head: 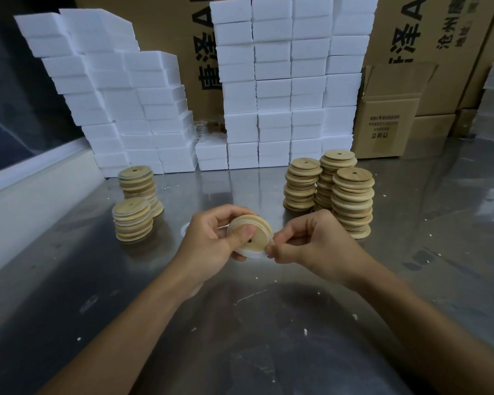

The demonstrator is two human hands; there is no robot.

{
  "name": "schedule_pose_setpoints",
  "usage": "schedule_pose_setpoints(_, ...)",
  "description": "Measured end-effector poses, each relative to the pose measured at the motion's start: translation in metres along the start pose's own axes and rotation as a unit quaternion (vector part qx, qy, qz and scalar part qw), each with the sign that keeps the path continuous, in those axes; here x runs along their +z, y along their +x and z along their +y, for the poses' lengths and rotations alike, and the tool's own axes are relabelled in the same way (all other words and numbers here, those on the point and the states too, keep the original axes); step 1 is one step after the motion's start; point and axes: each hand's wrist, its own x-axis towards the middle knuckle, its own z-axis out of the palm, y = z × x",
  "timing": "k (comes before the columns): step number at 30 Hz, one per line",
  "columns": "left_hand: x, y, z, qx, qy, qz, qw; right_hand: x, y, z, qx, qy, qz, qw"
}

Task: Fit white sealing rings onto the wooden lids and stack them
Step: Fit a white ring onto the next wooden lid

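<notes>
My left hand grips a round wooden lid above the middle of the metal table, thumb pressed on its face near the small centre hole. A white sealing ring runs partly around the lid's lower rim. My right hand pinches that ring at the lid's right edge. Two stacks of lids with white rings stand at the left. Three taller stacks of bare wooden lids stand at the right. Another white ring lies on the table behind my left hand, mostly hidden.
White foam blocks are piled in tall stacks along the back of the steel table. Cardboard boxes stand behind and at the back right. White crumbs dot the tabletop.
</notes>
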Motion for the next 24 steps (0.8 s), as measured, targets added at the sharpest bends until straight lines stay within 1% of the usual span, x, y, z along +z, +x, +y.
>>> schedule_pose_setpoints(4,-0.001,0.000,-0.004,-0.022,-0.024,0.023,0.999,0.010,0.000,0.008,-0.007,0.012,0.045,0.999)
schedule_pose_setpoints(9,0.003,0.000,-0.002,-0.054,-0.105,0.046,0.992,0.013,0.001,0.006,0.020,0.109,0.065,0.992)
schedule_pose_setpoints(13,0.009,-0.001,-0.003,-0.092,-0.229,0.047,0.968,0.017,0.001,0.002,0.030,0.180,0.095,0.979)
schedule_pose_setpoints(15,0.010,-0.001,-0.005,-0.109,-0.260,0.045,0.959,0.017,0.001,0.003,0.020,0.172,0.113,0.978)
schedule_pose_setpoints(16,0.010,-0.001,-0.005,-0.109,-0.238,0.046,0.964,0.017,0.002,0.004,0.012,0.156,0.119,0.981)
schedule_pose_setpoints(18,0.010,-0.001,-0.006,-0.091,-0.140,0.051,0.985,0.016,0.003,0.007,-0.009,0.110,0.126,0.986)
schedule_pose_setpoints(20,0.013,-0.002,-0.007,-0.061,-0.053,0.055,0.995,0.016,0.003,0.012,-0.037,0.039,0.141,0.989)
schedule_pose_setpoints(22,0.018,-0.004,-0.007,-0.033,-0.011,0.056,0.998,0.017,0.002,0.014,-0.074,-0.031,0.145,0.986)
schedule_pose_setpoints(24,0.021,-0.006,-0.006,-0.014,-0.004,0.061,0.998,0.019,0.001,0.013,-0.094,-0.038,0.142,0.985)
